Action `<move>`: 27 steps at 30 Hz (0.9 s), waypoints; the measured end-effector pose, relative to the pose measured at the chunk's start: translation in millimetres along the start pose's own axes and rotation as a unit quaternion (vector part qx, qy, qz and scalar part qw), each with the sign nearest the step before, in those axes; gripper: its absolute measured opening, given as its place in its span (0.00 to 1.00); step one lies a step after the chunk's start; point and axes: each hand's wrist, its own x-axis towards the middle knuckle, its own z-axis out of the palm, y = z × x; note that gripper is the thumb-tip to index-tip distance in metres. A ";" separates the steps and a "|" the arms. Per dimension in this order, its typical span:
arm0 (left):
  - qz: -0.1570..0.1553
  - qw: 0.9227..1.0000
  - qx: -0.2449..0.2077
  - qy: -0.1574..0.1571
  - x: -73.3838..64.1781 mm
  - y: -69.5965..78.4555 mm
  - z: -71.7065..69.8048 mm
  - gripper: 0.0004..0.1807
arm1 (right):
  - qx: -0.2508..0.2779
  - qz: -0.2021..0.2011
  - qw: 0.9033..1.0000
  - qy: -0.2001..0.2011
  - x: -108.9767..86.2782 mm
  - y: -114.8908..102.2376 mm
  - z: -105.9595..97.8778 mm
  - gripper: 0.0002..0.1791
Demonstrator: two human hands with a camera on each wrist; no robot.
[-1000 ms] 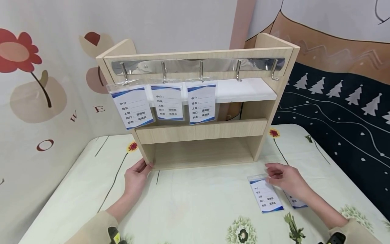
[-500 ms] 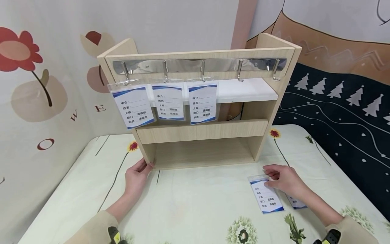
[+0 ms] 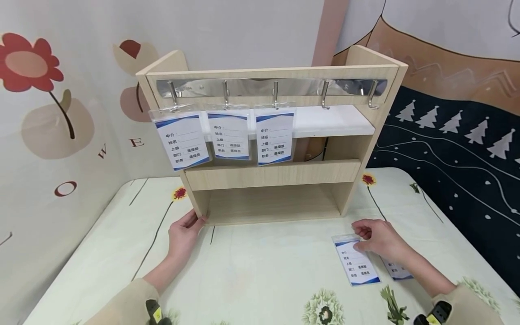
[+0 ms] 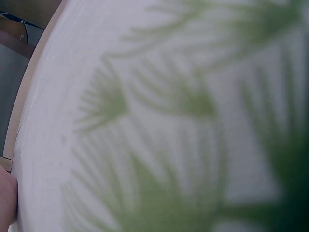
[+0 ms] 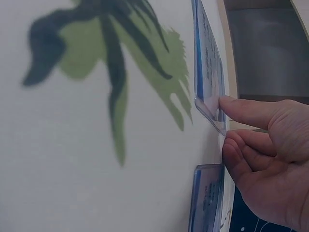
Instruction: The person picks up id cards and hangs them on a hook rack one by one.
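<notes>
My left hand (image 3: 183,234) grips the lower left front corner of a light wooden shelf (image 3: 272,176). In the right wrist view, my right hand (image 5: 270,154) has its thumb on the clear top edge of an ID badge (image 5: 207,63), with curled fingers at that edge. This badge (image 3: 357,264) lies on the cloth in the head view. A second badge (image 3: 398,269) lies beside it, partly hidden under my right forearm. Three more badges hang from the shelf's hooks: a tilted left badge (image 3: 183,142), a middle badge (image 3: 229,135) and a right badge (image 3: 275,137).
The metal strip (image 3: 300,88) carries several hooks; the fourth hook (image 3: 325,95) and the rightmost hook (image 3: 372,95) hold nothing. A white board (image 3: 333,121) sits behind them. Flower-printed cloth (image 3: 260,271) covers the table, with patterned curtains behind.
My right hand has shifted slightly left along the badge's top edge. The left hand keeps its grip on the shelf. The head view has turned slightly.
</notes>
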 end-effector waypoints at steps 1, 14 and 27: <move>0.000 1.000 0.000 -0.001 0.1 0.0 0.4 0.24 | -0.002 0.003 1.000 -0.002 0.2 -0.4 -0.1 0.31; -0.002 1.000 0.001 -0.003 1.5 -0.4 0.6 0.24 | -0.012 0.032 0.998 -0.049 10.8 -4.3 -5.7 0.25; -0.004 1.000 -0.001 -0.004 3.5 -2.0 1.0 0.25 | 0.023 -0.029 0.998 -0.055 7.5 7.5 -6.6 0.21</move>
